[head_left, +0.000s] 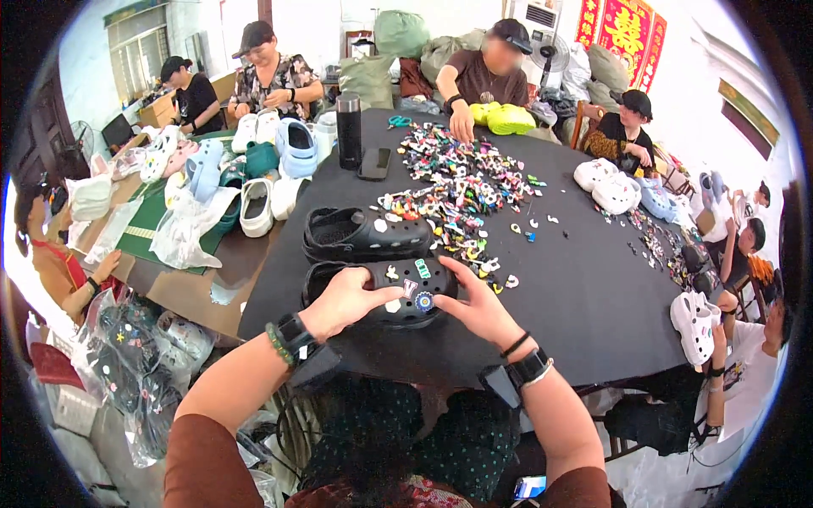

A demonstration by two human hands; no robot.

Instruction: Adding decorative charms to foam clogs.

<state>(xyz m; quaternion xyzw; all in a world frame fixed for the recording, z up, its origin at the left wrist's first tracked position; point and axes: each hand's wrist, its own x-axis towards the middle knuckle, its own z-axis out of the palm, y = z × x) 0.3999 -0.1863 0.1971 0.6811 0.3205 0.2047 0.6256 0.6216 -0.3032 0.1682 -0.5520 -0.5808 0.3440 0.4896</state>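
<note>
A black clog [413,314] lies on its sole at the table's near edge, toe to the right, with several charms on its upper. My left hand [349,298] is closed around its near side, thumb pressed by a letter-shaped charm [410,289]. Around the toe end, my right hand [476,303] grips the clog, its thumb beside a round blue charm [424,301]. A second black clog [373,234] with a few white charms lies just beyond, touching neither hand. Fingers under the held clog are hidden.
A large pile of colourful charms [461,182] spreads over the dark table [559,313]. A black bottle [349,133] and a phone [374,164] stand and lie at its left. White clogs [608,186] are at the right. Co-workers sit around; one person's hand [460,123] reaches into the pile.
</note>
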